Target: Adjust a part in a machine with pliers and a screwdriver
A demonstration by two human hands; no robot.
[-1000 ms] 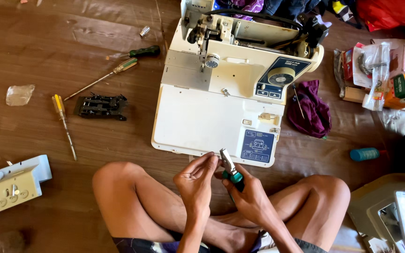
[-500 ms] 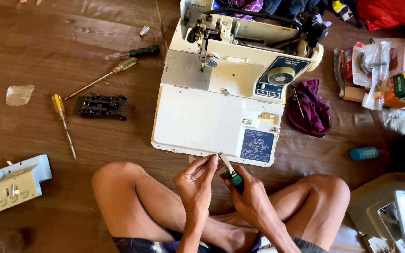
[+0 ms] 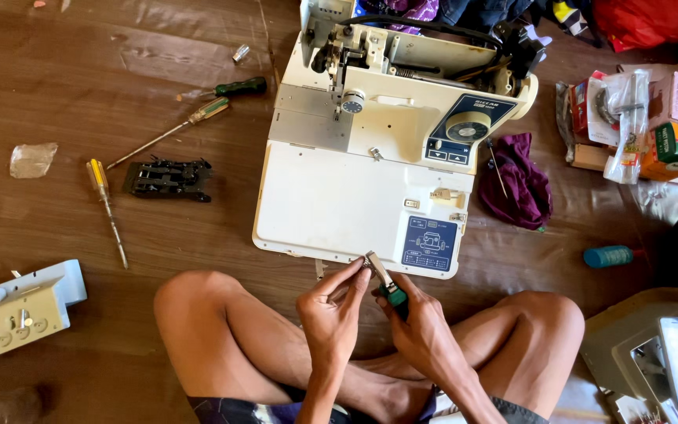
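Here, one sewing machine (image 3: 370, 169), three floor screwdrivers, right hand (image 3: 421, 330) fingers clamped on green-handled tool (image 3: 386, 284), left hand (image 3: 331, 314) fingers pinching its tip

The cream-white plastic sewing machine body (image 3: 339, 200) lying on the floor is showing a smooth, faintly glossy shell, with a matt grey metal plate (image 3: 308, 118) near its needle end. The brown wood-grain floor covering (image 3: 80, 71) is looking slightly shiny and creased in places. The small tool with a bright metal shaft and dark green plastic handle (image 3: 387, 284) is catching light at its tip. The crumpled purple cloth (image 3: 515, 184) is looking soft and matt. The long screwdriver with a thin metal shaft and clear yellow plastic handle (image 3: 106, 204) is gleaming along its shaft.
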